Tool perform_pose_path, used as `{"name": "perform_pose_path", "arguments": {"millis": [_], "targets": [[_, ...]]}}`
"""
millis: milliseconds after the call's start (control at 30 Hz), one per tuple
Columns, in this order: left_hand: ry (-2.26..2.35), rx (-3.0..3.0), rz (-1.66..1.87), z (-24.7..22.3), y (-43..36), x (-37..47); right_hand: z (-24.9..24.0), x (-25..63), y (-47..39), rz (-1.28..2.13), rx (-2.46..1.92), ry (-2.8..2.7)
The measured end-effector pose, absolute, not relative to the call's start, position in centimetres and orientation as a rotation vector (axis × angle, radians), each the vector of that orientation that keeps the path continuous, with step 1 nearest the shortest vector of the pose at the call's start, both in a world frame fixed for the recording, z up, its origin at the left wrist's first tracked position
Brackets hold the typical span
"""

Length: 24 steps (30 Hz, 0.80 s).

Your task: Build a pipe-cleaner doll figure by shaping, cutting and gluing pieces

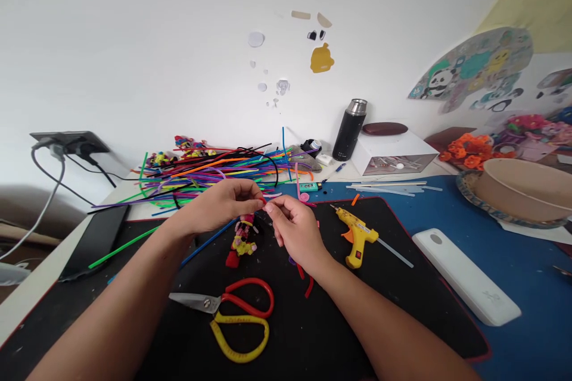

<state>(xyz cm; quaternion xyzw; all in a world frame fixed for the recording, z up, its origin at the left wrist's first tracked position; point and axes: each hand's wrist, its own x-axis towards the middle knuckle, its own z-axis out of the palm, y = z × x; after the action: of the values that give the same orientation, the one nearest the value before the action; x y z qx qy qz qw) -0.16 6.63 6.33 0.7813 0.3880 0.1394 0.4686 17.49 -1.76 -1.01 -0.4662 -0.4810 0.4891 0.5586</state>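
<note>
A white wall (170,47) is behind the desk, and at its left a black socket panel (69,141) carries plugs and cables. A dark flat device (96,238) lies partly on the black mat (308,333). Next comes a heap of colourful pipe cleaners (214,166), along the wall. The left hand (227,205) reaches in from the lower left, back upward, thumb and index fingertip pinched on a small red piece (263,201). This piece is raised above the mat, between both hands. Under them lies a pipe-cleaner figure (243,241), and nearer, scissors (208,302) with red and yellow handles. The right hand (295,229) arrives from the lower right; its thumb and forefinger meet at the same piece, the other fingers curled. Farther right are a black vacuum flask (350,134), leaning slightly in view, a yellow glue gun (357,235), a white box (393,146), a white oblong case (467,280) and a beige bowl (527,196).
</note>
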Motion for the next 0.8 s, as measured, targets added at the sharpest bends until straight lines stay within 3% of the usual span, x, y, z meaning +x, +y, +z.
{"name": "perform_pose_path", "arguments": {"millis": [800], "targets": [[0.912,1.830,0.244,6.4,7.8,-1.6,-2.0,17.4,-1.6,1.191,-1.076,-1.145]]}}
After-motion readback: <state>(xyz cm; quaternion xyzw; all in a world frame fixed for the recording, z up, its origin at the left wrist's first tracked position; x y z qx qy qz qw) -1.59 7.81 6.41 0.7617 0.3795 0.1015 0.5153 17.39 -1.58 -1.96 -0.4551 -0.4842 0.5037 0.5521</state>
